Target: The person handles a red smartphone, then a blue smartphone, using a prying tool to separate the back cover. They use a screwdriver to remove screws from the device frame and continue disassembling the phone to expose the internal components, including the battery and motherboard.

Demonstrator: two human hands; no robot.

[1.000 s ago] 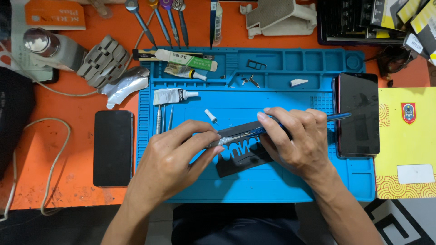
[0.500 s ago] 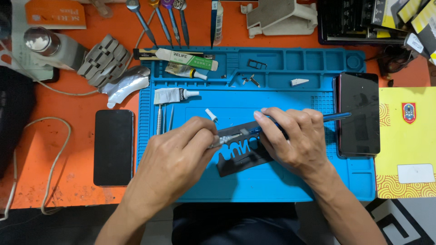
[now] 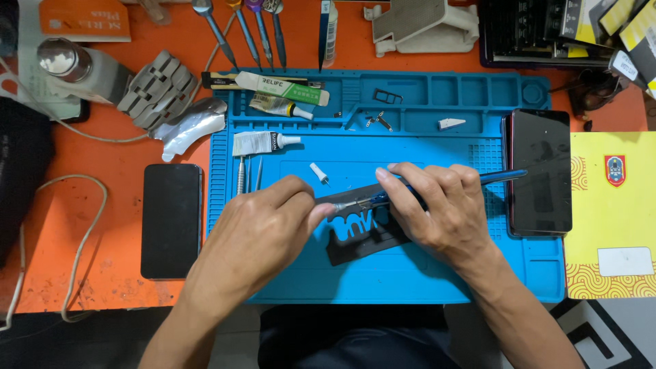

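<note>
Blue work mat (image 3: 410, 287) on your orange bench (image 3: 102, 287) leaves bare room toward its near edge, while mid-mat your left hand (image 3: 263, 225) pins the dark phone part (image 3: 362, 236) and your right hand (image 3: 441, 208) grips a blue-handled tool (image 3: 502, 178) against it.

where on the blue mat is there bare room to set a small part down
Bare mat lies along the near edge, below the dark part and both hands. Another free strip runs between the white tube and the right hand. The top trays are crowded with tubes and screws; the phone fills the right edge.
</note>
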